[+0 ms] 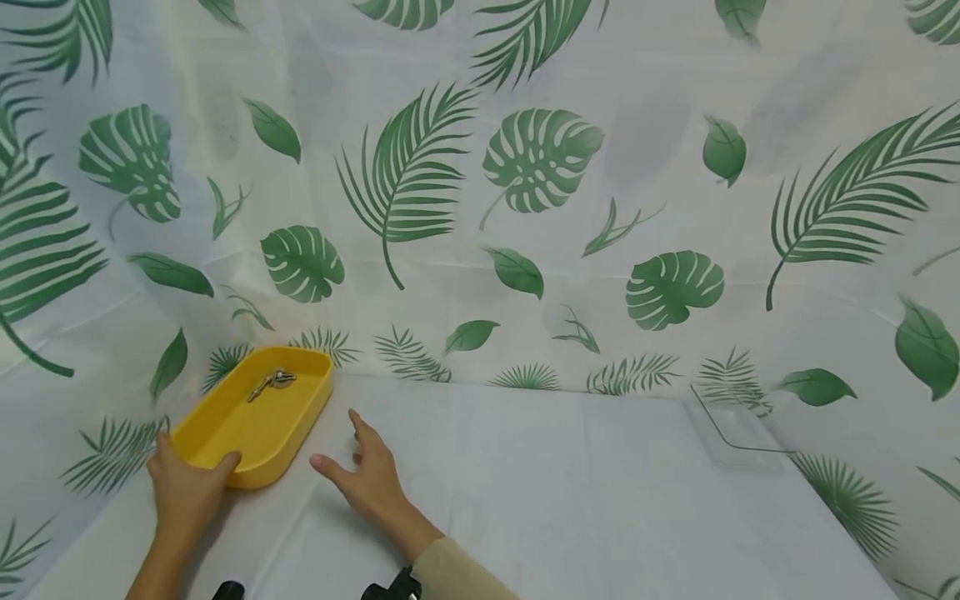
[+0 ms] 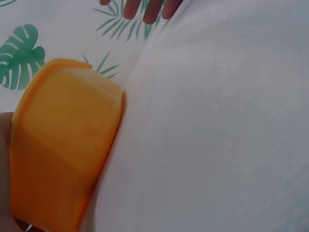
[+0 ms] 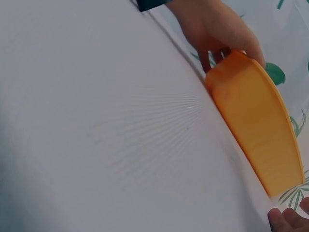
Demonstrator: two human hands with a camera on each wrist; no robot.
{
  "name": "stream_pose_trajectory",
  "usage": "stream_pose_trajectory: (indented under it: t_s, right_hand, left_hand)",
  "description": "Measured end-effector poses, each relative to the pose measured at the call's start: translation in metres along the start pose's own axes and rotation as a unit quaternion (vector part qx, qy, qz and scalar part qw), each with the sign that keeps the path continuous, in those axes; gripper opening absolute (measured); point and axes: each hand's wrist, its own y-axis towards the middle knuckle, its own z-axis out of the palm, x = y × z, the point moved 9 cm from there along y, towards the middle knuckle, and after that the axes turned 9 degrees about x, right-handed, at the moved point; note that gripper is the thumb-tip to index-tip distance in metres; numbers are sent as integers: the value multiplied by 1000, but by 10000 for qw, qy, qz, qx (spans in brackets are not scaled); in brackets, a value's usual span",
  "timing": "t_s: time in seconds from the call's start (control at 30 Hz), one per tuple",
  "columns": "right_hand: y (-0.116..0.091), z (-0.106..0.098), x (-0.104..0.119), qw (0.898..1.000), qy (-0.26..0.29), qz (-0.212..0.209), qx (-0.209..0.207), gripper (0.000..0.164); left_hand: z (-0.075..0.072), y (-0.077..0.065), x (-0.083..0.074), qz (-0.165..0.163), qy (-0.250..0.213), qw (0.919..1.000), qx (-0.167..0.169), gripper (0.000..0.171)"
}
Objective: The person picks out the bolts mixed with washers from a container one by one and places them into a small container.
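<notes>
A yellow tray [image 1: 288, 437] stands at the left of the white table, against the backdrop. Inside it, near the far end, lies a small bunch of silver keys [image 1: 272, 383]. My left hand [image 1: 187, 487] grips the tray's near end, its thumb over the rim. The wrist views show the tray's outer wall [image 2: 72, 130] in orange, with the left hand [image 3: 217, 29] at one end. To the right of the tray, apart from it, my right hand [image 1: 371, 475] holds nothing, thumb and fingers spread. Its fingertips show at the top of the left wrist view.
On the right side of the table lies a clear plastic container [image 1: 731, 437] with a dark edge line. A white leaf-print curtain [image 1: 562, 275] hangs behind the table and along its sides. Black wrist gear [image 1: 393, 586] sits by the right sleeve.
</notes>
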Motion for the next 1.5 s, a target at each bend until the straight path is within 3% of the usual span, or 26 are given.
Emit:
stream_pose_trajectory:
  t_s: [0.23, 0.47, 0.73, 1.03, 1.13, 1.37, 1.5]
  right_hand:
    - [-2, -5, -9, 9996, 162, 235, 31, 86]
    - [-3, -7, -10, 9991, 378, 186, 60, 87]
    - [-3, -8, -13, 9988, 431, 228, 22, 95]
    - [-5, -11, -13, 9990, 409, 159, -108, 101]
    - [-6, -12, -11, 9992, 382, 68, -79, 97]
    - [-8, -16, -13, 9972, 737, 48, -66, 91]
    - [-9, -20, -15, 9970, 759, 111, -53, 90]
  left_hand:
    - [9, -4, -6, 43, 100, 9998, 144, 107]
    - [15, -3, -8, 81, 136, 9992, 369, 97]
    - [31, -4, -16, 457, 77, 9931, 1074, 97]
    - [50, -7, -23, 631, 680, 9807, 1721, 108]
    - [55, -9, -25, 701, 606, 9762, 1961, 110]
    - [53, -13, -28, 920, 452, 9749, 1978, 99]
    - [55, -15, -32, 1099, 502, 9707, 2077, 104]
